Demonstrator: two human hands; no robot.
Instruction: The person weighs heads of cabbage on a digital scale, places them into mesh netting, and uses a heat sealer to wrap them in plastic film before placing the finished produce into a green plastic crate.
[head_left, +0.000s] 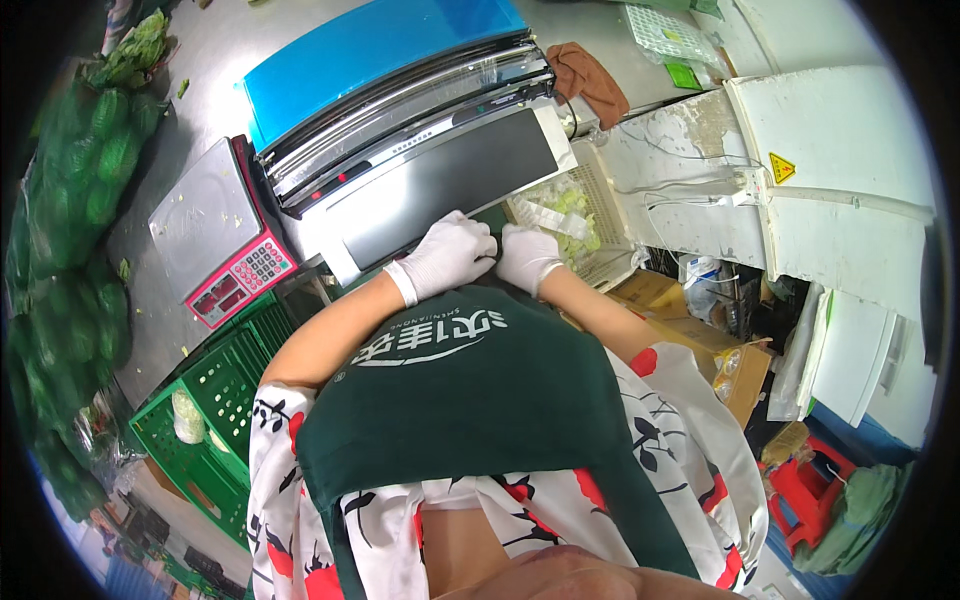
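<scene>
Both hands wear thin white gloves and meet fist to fist at the lower part of a dark green apron (465, 397), which bears white writing. The curled fingers of my left hand (450, 259) pinch a thin dark strap (497, 247), partly hidden. Just right of it, my right hand (529, 259) is closed on the same dark strip; its fingertips are mostly hidden. Directly beyond the hands lies the dark heating plate (457, 187) of a film wrapping machine, with rollers and a blue cover (382, 56).
Left stand a pink-framed digital scale (217, 232), green crates (202, 420) and net sacks of green vegetables (75, 187). A cream basket with leaf scraps (600, 217), a brown cloth (589, 82) and cardboard boxes (697, 337) are right. A red stool (810, 487) stands lower right.
</scene>
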